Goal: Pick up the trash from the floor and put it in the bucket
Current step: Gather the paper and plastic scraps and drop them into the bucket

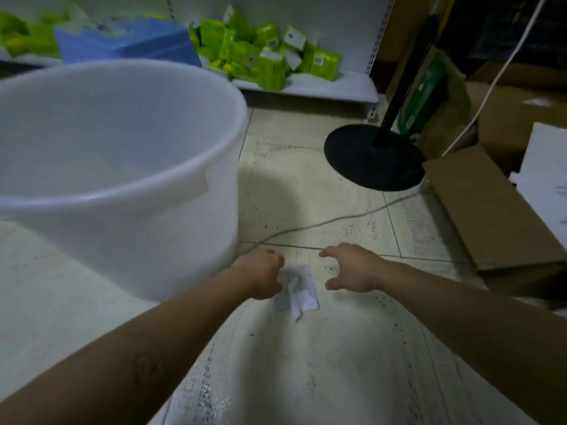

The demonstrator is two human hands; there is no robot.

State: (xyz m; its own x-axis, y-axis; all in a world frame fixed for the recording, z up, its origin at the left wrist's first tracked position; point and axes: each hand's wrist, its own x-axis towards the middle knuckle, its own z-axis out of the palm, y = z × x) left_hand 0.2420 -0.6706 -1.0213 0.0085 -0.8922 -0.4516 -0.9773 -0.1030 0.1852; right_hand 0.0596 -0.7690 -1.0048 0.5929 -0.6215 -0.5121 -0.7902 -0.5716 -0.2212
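A crumpled piece of white paper trash [297, 290] lies on the floor between my two hands. My left hand [260, 276] touches its left edge, fingers curled around that side of the paper. My right hand [349, 269] hovers just to the right of it with fingers spread and bent, holding nothing. A large white plastic bucket [159, 210] stands at the left, its open mouth facing up, right beside my left forearm.
A black round stand base [372, 156] with a pole sits at the right rear. A white cable [337, 220] crosses the tiled floor. Flattened cardboard [497, 210] lies at the right. A low shelf [306, 87] holds several green packets. A white woven sack [322, 378] lies beneath my arms.
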